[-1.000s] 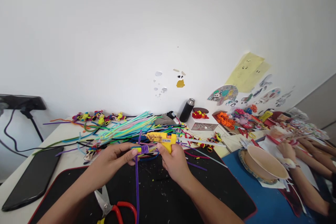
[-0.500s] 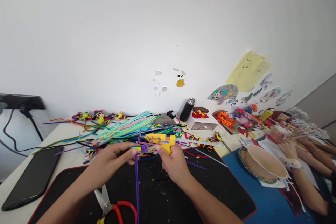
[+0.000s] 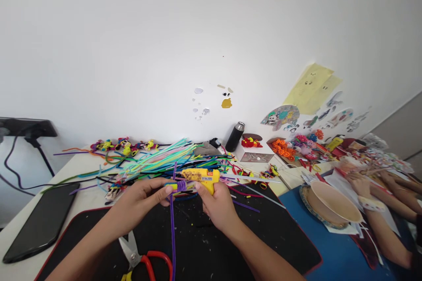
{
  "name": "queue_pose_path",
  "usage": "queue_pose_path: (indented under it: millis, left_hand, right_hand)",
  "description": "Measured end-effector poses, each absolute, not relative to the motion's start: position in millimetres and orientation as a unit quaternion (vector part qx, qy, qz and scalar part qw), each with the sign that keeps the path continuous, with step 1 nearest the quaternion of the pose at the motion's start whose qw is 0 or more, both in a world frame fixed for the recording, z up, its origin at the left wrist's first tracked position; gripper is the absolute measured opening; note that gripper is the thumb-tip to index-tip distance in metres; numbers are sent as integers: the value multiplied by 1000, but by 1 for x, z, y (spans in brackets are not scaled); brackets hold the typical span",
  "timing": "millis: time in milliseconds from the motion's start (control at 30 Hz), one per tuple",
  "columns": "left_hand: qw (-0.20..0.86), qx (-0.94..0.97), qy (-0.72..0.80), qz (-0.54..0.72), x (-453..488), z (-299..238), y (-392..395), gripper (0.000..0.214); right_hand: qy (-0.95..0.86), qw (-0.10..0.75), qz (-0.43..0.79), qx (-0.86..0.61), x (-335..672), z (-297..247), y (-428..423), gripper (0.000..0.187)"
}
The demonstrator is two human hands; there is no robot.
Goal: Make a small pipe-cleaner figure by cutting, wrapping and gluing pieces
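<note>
Between the fingertips of my left hand point(image 3: 153, 195) is a small pipe cleaner piece point(image 3: 180, 185), yellow and blue with purple wound round it. A long purple pipe cleaner point(image 3: 173, 232) hangs down from it over the black mat point(image 3: 211, 250). My right hand point(image 3: 219, 206) is wrapped round a yellow hot glue gun point(image 3: 201, 175), its nozzle pointing left just above the wound piece. A pale glue stick point(image 3: 253, 178) sticks out of the gun's back. Whether the nozzle touches the piece, I cannot tell.
Red-handled scissors point(image 3: 135, 257) lie open on the mat, near my left forearm. Beyond my hands is a heap of pipe cleaners point(image 3: 161, 158). A phone point(image 3: 41, 221) lies at the left. A black flask point(image 3: 235, 137) stands by the wall. Another person's arms point(image 3: 379, 224) and a bowl point(image 3: 336, 202) are at the right.
The glue gun has shifted very slightly left over the wound piece. Both hands keep their hold, and little else differs.
</note>
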State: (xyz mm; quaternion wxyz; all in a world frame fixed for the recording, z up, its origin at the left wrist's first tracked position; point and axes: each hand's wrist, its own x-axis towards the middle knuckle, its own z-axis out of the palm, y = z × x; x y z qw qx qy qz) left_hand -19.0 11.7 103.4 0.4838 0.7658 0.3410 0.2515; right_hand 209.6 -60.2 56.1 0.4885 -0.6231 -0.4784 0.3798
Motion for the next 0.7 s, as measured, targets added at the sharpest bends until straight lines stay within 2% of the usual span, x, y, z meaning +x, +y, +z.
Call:
queue_pose_path:
  millis: [367, 533, 700]
  left_hand:
    - [508, 749, 337, 258, -22, 104, 10, 43]
    - [531, 705, 368, 292, -31, 108, 14, 50]
    - [556, 649, 402, 328, -49, 110, 22, 56]
  right_hand:
    - [-419, 504, 457, -601, 212, 55, -58, 60]
    - [-385, 521, 496, -579, 218, 48, -65, 59]
    - [-342, 488, 590, -544, 209, 26, -80, 64]
